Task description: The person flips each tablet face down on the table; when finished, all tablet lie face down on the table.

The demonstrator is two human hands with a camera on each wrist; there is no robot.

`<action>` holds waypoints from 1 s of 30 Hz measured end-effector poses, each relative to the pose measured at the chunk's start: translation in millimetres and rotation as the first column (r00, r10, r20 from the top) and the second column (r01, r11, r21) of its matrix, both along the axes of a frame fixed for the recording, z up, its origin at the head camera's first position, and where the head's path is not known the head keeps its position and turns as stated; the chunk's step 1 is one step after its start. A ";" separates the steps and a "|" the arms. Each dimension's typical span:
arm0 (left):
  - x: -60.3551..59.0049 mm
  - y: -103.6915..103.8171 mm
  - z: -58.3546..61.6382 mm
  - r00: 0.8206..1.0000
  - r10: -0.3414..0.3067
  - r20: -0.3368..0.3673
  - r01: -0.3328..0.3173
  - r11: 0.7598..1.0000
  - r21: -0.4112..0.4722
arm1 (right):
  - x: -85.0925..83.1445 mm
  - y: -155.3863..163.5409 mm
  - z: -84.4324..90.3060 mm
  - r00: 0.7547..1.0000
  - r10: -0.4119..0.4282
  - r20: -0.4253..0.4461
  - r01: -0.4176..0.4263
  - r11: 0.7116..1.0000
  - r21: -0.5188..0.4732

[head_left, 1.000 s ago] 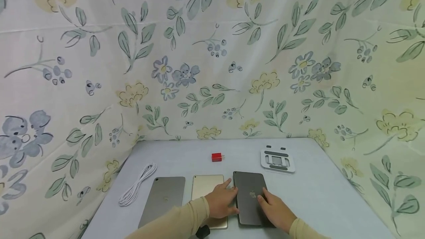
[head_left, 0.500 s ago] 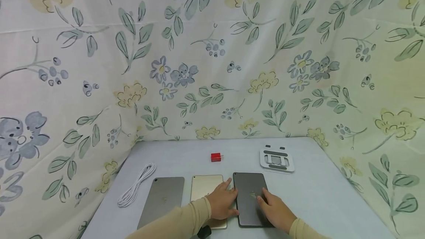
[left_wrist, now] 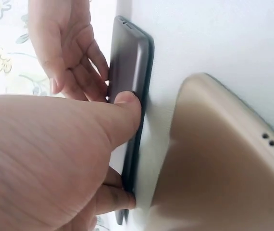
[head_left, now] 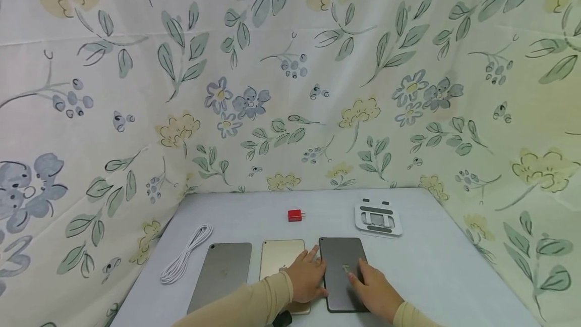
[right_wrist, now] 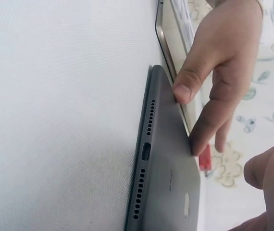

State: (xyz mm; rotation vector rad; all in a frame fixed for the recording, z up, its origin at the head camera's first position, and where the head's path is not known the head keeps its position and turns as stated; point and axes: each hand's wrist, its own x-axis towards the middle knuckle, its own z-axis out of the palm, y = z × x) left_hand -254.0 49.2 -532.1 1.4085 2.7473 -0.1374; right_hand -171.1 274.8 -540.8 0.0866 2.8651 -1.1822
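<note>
Both hands work the dark tablet (head_left: pixel 342 271), rightmost of three: left hand (head_left: pixel 307 279) pinching its long edge, right hand (head_left: pixel 374 291) flat on top. Looks stiff, slick, breakable; best gripped along the edges

a pale grey tabletop (head_left: pixel 431 266) is seen, hemmed in by flowered cloth. three tablets are laid face down in a row near the front edge: a grey tablet (head_left: pixel 221 274), a gold tablet (head_left: pixel 279 259), a dark tablet (head_left: pixel 340 261). a coiled white cable (head_left: pixel 186 254), a red charger (head_left: pixel 295 215) and a white stand (head_left: pixel 378 218) are laid farther back.
</note>
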 end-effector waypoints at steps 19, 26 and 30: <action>2.1 0.3 1.5 0.999 0.027 0.026 -0.026 0.999 -0.039 | -4.9 -1.9 0.7 0.999 0.028 0.032 -0.029 0.999 0.039; -14.5 -3.6 0.2 0.999 -0.019 0.032 0.017 0.998 0.057 | -14.1 -2.7 10.7 0.999 0.038 0.008 -0.039 0.991 0.129; -19.3 -13.6 13.9 0.999 -0.002 0.049 -0.002 0.997 0.083 | -26.1 -5.0 15.6 0.995 0.085 -0.051 -0.071 0.971 0.229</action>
